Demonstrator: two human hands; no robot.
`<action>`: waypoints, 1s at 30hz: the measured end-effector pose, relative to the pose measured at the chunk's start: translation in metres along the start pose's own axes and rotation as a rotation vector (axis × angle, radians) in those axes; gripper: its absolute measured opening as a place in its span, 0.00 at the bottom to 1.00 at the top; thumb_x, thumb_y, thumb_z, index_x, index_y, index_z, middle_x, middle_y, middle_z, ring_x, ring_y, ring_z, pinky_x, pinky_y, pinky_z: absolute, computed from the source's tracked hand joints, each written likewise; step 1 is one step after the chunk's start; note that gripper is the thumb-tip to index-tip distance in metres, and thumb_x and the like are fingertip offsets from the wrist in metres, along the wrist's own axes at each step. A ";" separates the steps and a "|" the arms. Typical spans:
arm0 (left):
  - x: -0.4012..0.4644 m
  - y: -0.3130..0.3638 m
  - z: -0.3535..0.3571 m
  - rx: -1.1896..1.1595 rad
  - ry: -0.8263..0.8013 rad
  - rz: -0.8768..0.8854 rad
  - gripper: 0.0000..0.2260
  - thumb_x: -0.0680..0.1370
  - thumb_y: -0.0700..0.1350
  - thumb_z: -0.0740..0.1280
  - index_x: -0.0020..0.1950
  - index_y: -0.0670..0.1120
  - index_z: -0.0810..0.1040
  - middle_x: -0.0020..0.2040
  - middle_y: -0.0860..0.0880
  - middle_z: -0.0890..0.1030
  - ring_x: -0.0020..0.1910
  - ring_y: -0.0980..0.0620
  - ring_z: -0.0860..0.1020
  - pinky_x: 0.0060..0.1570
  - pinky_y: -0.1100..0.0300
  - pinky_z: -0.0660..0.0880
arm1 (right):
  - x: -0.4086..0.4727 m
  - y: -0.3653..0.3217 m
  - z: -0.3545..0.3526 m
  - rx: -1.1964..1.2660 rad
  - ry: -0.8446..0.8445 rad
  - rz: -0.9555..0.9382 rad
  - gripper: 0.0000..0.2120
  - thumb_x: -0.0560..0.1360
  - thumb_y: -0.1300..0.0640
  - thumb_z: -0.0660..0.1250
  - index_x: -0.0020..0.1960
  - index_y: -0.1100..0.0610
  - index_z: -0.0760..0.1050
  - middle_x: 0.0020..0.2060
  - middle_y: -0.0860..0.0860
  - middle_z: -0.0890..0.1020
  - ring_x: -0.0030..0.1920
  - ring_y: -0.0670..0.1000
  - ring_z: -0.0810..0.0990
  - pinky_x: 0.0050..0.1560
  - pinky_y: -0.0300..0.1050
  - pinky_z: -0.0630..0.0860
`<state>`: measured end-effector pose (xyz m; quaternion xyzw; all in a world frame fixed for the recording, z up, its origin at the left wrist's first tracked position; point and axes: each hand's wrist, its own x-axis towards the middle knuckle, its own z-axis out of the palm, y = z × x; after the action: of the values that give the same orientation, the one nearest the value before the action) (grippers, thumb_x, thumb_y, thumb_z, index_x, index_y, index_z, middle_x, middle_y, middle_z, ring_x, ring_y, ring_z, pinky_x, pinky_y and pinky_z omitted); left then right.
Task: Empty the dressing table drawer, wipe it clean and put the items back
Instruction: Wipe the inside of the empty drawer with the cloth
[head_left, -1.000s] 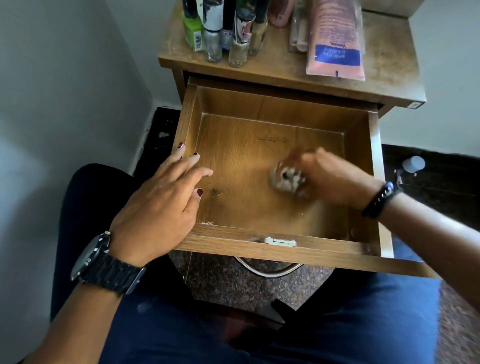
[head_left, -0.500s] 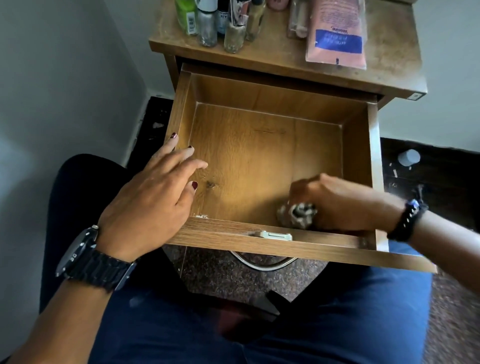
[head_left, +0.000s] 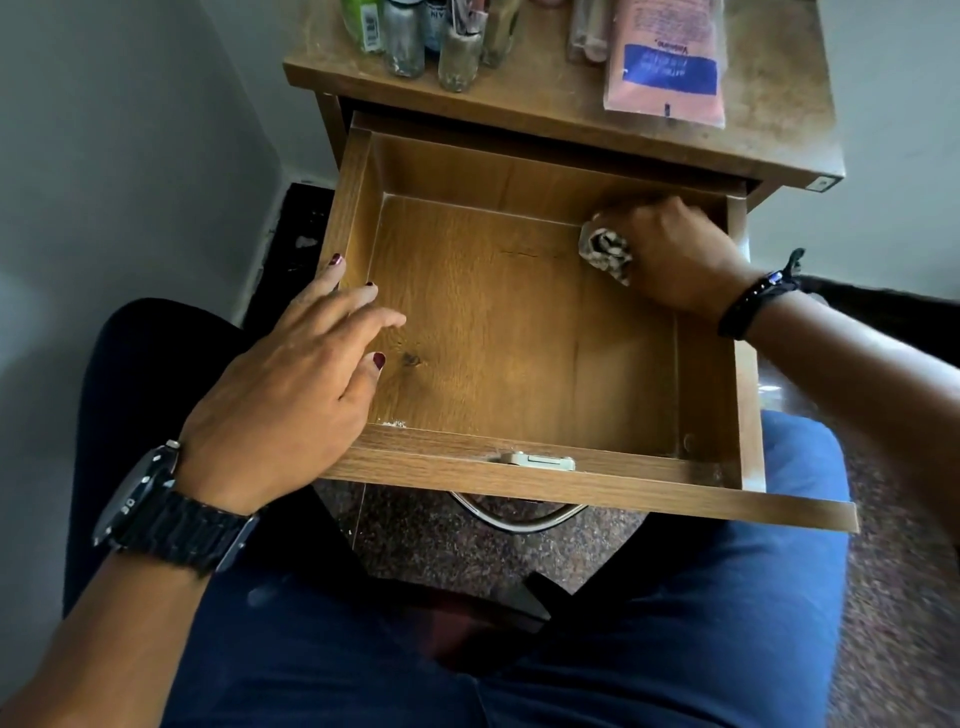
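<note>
The wooden drawer (head_left: 358, 202) is pulled out over my lap and holds nothing but my hand and a cloth. My right hand (head_left: 675, 254) grips a crumpled black-and-white cloth (head_left: 605, 249) against the drawer floor in the far right corner. My left hand (head_left: 291, 384) rests on the drawer's left wall near the front, with its fingers straight and spread over the edge. A few pale crumbs (head_left: 395, 424) lie at the front left of the drawer floor.
On the table top (head_left: 519, 104) stand several small bottles (head_left: 431, 41) at the left and a pink pouch (head_left: 665, 57) at the right. A metal handle (head_left: 514, 517) hangs under the drawer front. A wall is close on the left.
My right hand has swept the cloth from the drawer's middle to the front, then up to the far right corner. My left hand has stayed on the left wall.
</note>
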<state>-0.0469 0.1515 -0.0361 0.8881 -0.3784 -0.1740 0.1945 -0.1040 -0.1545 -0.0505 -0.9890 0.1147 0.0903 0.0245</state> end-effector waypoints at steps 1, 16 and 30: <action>0.000 0.000 0.000 -0.002 0.001 0.002 0.17 0.79 0.46 0.54 0.68 0.55 0.65 0.75 0.57 0.57 0.74 0.64 0.41 0.68 0.62 0.46 | -0.002 0.000 0.002 -0.006 0.002 -0.025 0.16 0.78 0.61 0.62 0.66 0.59 0.71 0.56 0.61 0.79 0.54 0.62 0.79 0.55 0.55 0.77; 0.000 -0.001 0.000 0.004 -0.011 -0.001 0.18 0.78 0.48 0.53 0.68 0.55 0.64 0.75 0.57 0.57 0.74 0.63 0.40 0.68 0.61 0.46 | -0.079 -0.044 0.003 0.093 -0.452 -0.141 0.12 0.75 0.59 0.67 0.58 0.53 0.77 0.50 0.51 0.82 0.48 0.51 0.83 0.44 0.36 0.77; 0.000 -0.001 0.000 -0.008 -0.010 -0.006 0.17 0.79 0.47 0.54 0.68 0.55 0.66 0.74 0.57 0.58 0.73 0.64 0.41 0.69 0.58 0.50 | -0.001 -0.008 0.003 -0.391 -0.075 0.007 0.18 0.80 0.61 0.57 0.69 0.59 0.65 0.52 0.60 0.79 0.51 0.63 0.79 0.50 0.53 0.73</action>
<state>-0.0462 0.1520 -0.0361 0.8875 -0.3761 -0.1807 0.1955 -0.1033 -0.1460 -0.0530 -0.9704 0.0976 0.1476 -0.1641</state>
